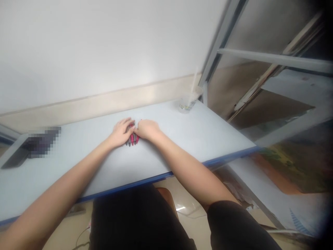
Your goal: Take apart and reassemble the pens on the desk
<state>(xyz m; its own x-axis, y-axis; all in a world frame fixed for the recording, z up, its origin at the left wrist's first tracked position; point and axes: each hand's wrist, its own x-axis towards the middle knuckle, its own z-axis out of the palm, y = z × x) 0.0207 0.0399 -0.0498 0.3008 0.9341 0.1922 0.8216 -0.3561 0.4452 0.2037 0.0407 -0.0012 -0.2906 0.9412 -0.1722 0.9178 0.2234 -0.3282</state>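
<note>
A row of slim red and dark grey pens (132, 139) lies side by side on the pale table, their tips pointing towards me. My left hand (121, 132) rests over the left part of the row, fingers stretched out and thumb across the pens. Against the right end is my right hand (147, 129), its fingers curled in and turned away from view. Whatever those curled fingers hold is hidden. Both hands cover the far part of the pens.
A clear plastic cup (185, 105) with a straw stands at the back right of the table (208, 135). A dark, partly pixelated device (43, 144) sits at the left. Behind runs a white wall; a metal-framed shelf (275, 60) stands to the right.
</note>
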